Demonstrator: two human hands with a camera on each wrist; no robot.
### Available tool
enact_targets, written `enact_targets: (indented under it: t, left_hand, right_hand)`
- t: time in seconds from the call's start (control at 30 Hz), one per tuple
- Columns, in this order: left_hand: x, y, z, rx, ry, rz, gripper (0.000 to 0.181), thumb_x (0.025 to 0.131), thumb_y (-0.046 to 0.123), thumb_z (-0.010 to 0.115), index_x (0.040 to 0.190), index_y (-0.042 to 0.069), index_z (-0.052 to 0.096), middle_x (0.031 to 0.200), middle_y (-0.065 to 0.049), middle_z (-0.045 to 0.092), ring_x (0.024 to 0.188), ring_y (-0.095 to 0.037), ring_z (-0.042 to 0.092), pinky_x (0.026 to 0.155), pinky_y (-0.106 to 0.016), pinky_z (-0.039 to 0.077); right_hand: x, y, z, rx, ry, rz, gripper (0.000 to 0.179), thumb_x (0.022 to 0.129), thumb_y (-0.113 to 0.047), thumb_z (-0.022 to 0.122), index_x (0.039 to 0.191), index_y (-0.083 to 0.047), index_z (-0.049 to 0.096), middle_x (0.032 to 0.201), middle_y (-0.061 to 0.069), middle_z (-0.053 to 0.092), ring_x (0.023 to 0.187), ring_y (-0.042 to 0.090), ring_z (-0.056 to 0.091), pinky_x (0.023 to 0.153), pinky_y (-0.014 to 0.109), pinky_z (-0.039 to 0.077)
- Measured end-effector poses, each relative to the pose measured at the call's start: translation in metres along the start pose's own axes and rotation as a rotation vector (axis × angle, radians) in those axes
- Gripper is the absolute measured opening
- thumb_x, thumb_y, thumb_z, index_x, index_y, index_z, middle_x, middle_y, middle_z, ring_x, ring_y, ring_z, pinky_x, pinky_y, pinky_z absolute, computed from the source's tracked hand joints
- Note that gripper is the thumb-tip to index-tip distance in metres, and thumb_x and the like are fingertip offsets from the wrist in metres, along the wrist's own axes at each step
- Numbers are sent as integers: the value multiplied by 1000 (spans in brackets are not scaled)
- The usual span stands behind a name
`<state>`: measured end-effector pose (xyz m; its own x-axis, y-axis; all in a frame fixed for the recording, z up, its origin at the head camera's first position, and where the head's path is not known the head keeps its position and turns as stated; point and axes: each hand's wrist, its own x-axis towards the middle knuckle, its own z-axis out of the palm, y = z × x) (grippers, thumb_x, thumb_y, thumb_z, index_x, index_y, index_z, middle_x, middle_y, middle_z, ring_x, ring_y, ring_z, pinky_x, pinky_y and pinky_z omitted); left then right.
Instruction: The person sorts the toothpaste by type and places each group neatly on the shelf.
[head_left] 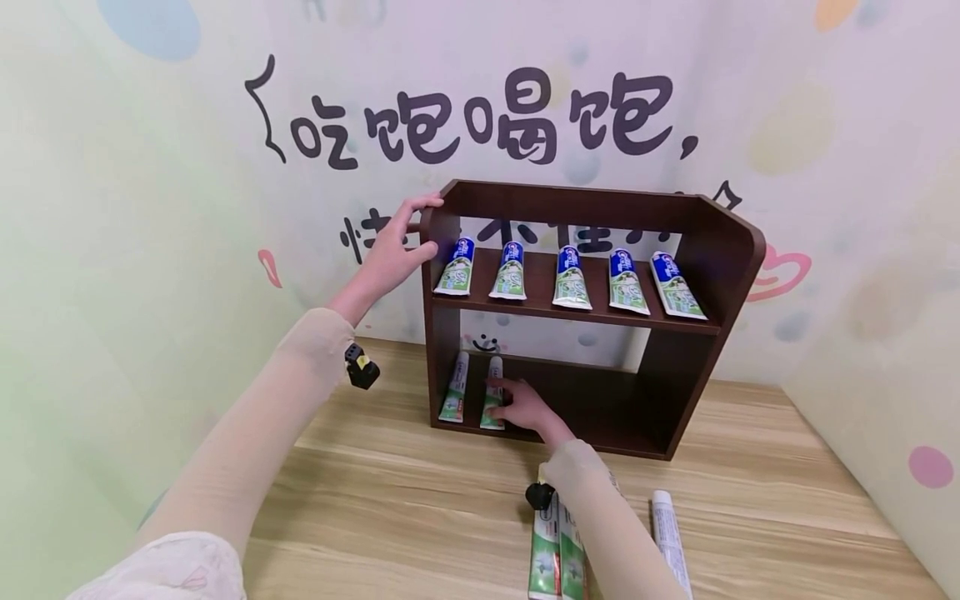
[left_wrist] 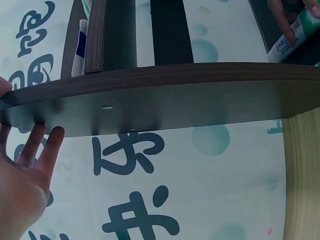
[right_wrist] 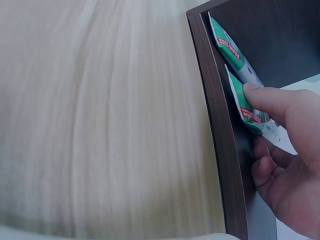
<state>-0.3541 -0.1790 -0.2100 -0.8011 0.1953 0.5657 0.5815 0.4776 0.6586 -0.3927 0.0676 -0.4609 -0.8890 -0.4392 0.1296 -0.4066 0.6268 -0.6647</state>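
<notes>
A dark brown two-tier shelf stands against the wall. High on its left side panel, my left hand grips the edge, thumb at the front and fingertips against the outer face. My right hand is at the lower tier, holding a green-and-white toothpaste tube with its thumb on the flat end. That tube leans back beside a matching toothpaste tube at the far left, crimped end down and cap up. Several blue-and-green toothpaste tubes lean in a row on the upper tier.
On the wooden table before the shelf lie two green toothpaste tubes, partly covered by the right forearm. Right of that arm lies a white tube. A printed wall with large characters rises close behind the shelf.
</notes>
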Motion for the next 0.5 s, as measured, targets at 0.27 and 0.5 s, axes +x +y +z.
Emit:
enact_targets:
  t: [0.27, 0.5]
  left_hand:
    - [-12, 28, -3, 0, -12, -8, 54, 94, 5, 54, 145, 16, 42, 163, -1, 29, 135, -37, 42, 104, -56, 46]
    - [-12, 24, -4, -5, -15, -6, 54, 94, 5, 54, 145, 16, 41, 164, -1, 29, 136, -37, 41, 105, -56, 45]
  right_hand:
    - [-1, 6, 3, 14, 29, 26, 58, 90, -22, 70, 144, -15, 51, 123, 19, 58, 109, 28, 51, 97, 48, 46]
    - [-2, 8, 4, 34, 38, 33, 57, 89, -22, 72, 142, -16, 54, 123, 18, 61, 111, 29, 54, 98, 49, 47]
